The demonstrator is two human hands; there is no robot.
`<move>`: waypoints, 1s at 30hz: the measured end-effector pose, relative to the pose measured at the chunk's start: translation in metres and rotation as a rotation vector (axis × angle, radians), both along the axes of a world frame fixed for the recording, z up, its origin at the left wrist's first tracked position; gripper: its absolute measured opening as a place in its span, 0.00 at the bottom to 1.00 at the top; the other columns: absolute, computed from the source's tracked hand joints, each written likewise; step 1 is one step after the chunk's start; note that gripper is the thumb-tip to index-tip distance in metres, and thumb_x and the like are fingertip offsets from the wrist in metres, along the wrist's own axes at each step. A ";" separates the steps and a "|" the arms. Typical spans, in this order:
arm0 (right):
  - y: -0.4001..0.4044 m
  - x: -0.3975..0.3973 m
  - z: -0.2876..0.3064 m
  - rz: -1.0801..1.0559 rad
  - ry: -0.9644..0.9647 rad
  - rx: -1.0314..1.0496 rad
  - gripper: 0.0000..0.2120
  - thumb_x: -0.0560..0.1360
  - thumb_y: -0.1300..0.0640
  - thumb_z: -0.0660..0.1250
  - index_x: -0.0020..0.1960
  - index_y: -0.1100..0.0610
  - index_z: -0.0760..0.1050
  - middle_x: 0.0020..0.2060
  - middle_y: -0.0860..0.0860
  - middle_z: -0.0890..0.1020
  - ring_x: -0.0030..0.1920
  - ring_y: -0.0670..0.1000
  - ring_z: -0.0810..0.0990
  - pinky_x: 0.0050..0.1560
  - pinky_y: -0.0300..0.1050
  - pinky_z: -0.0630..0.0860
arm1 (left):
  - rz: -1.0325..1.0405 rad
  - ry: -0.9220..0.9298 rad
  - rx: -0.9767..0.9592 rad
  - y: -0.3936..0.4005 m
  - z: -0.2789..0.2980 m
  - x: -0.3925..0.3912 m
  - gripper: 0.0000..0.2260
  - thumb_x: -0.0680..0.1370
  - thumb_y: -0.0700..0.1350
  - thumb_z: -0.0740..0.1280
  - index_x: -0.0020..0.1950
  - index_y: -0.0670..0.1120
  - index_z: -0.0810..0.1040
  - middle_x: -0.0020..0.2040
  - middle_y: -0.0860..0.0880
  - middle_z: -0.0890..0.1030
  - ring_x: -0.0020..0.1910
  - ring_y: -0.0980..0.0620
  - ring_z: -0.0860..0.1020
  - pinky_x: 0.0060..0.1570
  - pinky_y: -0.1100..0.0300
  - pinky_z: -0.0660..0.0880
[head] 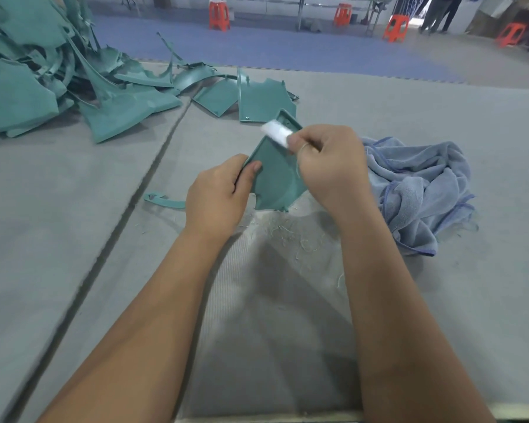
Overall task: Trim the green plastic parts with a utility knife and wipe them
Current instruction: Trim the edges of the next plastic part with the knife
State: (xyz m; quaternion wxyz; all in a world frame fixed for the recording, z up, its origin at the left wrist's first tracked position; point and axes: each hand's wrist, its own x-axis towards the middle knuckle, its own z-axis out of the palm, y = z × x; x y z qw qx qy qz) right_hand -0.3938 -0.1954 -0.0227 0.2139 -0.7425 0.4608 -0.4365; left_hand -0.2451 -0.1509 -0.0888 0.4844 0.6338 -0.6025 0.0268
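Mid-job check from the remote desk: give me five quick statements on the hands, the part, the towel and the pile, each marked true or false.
1. The left hand grips the green part at its left edge. True.
2. The right hand holds nothing. False: it grips a white tool, blurred, against the part.
3. The blue towel lies to the right of the hands. True.
4. The pile of green parts is at far right. False: it is at far left.
5. The towel covers the held part. False: it lies beside it, on the table.
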 end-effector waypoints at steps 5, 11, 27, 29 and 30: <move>0.003 -0.004 0.000 0.111 -0.140 0.090 0.12 0.77 0.57 0.66 0.35 0.55 0.78 0.21 0.45 0.68 0.25 0.43 0.63 0.28 0.38 0.62 | -0.007 -0.014 0.012 0.002 0.002 0.001 0.16 0.81 0.53 0.57 0.38 0.46 0.68 0.28 0.53 0.71 0.30 0.47 0.72 0.29 0.51 0.69; -0.007 -0.013 -0.009 0.011 -0.720 0.320 0.07 0.78 0.65 0.63 0.43 0.56 0.73 0.30 0.50 0.73 0.27 0.45 0.66 0.26 0.34 0.63 | -0.013 -0.003 0.030 0.006 0.004 -0.001 0.17 0.81 0.55 0.56 0.39 0.45 0.69 0.28 0.50 0.73 0.31 0.44 0.75 0.32 0.47 0.72; -0.018 -0.019 -0.041 0.073 -0.383 0.102 0.06 0.71 0.60 0.73 0.44 0.51 0.80 0.35 0.45 0.77 0.35 0.42 0.73 0.41 0.38 0.72 | -0.006 0.007 -0.093 0.015 0.014 0.016 0.13 0.78 0.52 0.62 0.40 0.46 0.78 0.31 0.50 0.76 0.32 0.46 0.76 0.33 0.51 0.73; -0.019 -0.019 -0.041 0.011 -0.318 0.053 0.04 0.72 0.59 0.72 0.42 0.51 0.78 0.30 0.41 0.73 0.32 0.42 0.70 0.37 0.39 0.67 | 0.054 -0.069 -0.173 0.015 0.016 0.015 0.10 0.78 0.51 0.64 0.47 0.46 0.80 0.38 0.53 0.79 0.39 0.50 0.76 0.41 0.58 0.71; -0.020 -0.019 -0.042 -0.056 -0.263 0.011 0.05 0.74 0.56 0.71 0.40 0.51 0.76 0.29 0.41 0.71 0.32 0.45 0.69 0.36 0.41 0.65 | 0.052 -0.107 -0.218 0.014 0.016 0.015 0.10 0.77 0.49 0.65 0.51 0.45 0.80 0.44 0.52 0.80 0.45 0.51 0.76 0.47 0.61 0.69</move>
